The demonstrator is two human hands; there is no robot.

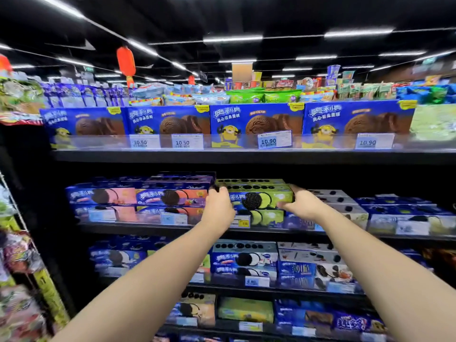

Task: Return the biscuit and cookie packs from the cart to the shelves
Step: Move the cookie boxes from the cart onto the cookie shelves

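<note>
Progress on the cookies: what can you tell?

One green cookie pack is up at the second shelf, gripped at both ends. The left hand curls over its left end and the right hand clasps its right end.

Is it set down?

It seems to rest on the matching green stack, front face out, between the pink packs and the pale packs. With both hands gripping it, I judge this placement nearly done but not finished.

And the remainder?

I cannot say. The cart is out of view, so how many packs wait there is unknown. Nor can I tell which packs on the shelves were returned ones. Likely left: release this pack, square it with its neighbours, then fetch any others from the cart.
</note>
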